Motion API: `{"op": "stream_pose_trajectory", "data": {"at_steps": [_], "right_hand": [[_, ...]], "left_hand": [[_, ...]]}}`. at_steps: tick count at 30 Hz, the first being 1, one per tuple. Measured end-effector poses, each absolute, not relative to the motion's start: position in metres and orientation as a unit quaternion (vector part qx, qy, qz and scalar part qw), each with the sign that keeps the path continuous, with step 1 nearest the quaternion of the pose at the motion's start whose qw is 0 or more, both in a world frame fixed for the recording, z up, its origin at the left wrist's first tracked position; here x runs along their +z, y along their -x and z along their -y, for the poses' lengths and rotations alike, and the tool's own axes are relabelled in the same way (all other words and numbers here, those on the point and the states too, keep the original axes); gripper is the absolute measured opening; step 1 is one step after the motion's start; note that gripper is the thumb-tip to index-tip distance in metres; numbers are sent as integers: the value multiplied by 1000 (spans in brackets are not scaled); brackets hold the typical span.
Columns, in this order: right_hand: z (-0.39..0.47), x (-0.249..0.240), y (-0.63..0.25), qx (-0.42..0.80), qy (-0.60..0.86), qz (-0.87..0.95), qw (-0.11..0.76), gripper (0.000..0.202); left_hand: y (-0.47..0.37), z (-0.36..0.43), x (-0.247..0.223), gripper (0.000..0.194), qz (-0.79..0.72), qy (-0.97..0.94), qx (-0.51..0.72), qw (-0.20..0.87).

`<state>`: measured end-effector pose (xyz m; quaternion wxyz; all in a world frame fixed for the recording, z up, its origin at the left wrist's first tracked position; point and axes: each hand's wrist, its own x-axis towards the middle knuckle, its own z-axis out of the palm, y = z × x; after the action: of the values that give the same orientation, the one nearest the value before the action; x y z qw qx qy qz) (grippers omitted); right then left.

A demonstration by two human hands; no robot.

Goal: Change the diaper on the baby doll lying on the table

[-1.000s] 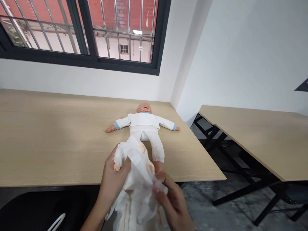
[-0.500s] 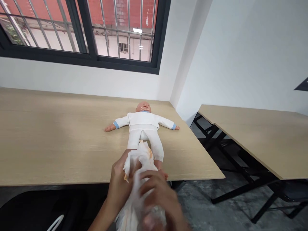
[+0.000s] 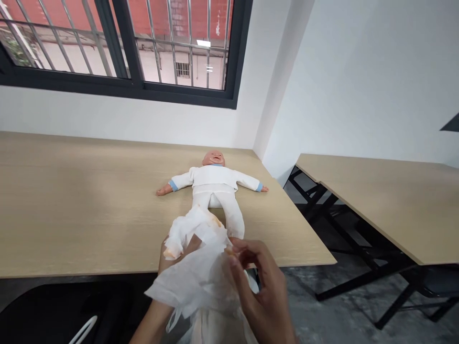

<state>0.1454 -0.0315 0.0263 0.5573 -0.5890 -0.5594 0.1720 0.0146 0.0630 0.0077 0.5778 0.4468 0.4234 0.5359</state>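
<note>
Under the barred window (image 3: pixel 134 52), the pale desk (image 3: pixel 89 205) holds a doll (image 3: pixel 215 177) on its back, toward the right edge. By the near edge, my left hand (image 3: pixel 165 265), partly covered, grips thin white cloth (image 3: pixel 201 282) with orange marks; my right hand (image 3: pixel 263 284) pinches it, thumb and fingertips closed.

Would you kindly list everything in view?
Tables: two, light wood, ahead and right.
Doll: one, white clothes with blue cuffs, on near table.
Tissue-like material: count unclear, white with orange patches, lower centre.
Window: one, dark-framed, barred, upper left.
Walls: at least two, white, behind tables.
Seat-like shapes: two, black, lower left and right.
Loop: one, white, lower left.
Floor: grey, below.
Left hand: one, lower centre.
Right hand: one, lower centre.
</note>
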Motion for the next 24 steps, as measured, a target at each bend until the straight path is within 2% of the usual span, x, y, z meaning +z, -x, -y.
{"op": "stream_pose_trajectory", "data": {"at_steps": [3,9,14,17,19,22,24], "right_hand": [[16,26,-138,229,602,569,511,20],[9,23,-130,350,555,464,595,34],[12,24,-136,291,579,410,642,35],[15,22,-140,267,599,362,663,40],[17,19,-139,279,595,345,670,42],[17,16,-134,317,573,333,678,43],[17,15,-131,352,556,321,681,45]], "left_hand": [[-16,-57,15,35,-405,-439,532,601],[-19,-52,23,46,-370,-479,517,605],[-14,-56,19,52,-379,-549,521,533],[-7,-44,21,44,-406,-558,520,504],[-4,-34,22,34,-397,-573,472,540],[-5,-29,21,31,-309,-586,414,624],[-8,-32,19,31,-298,-589,412,628]]}}
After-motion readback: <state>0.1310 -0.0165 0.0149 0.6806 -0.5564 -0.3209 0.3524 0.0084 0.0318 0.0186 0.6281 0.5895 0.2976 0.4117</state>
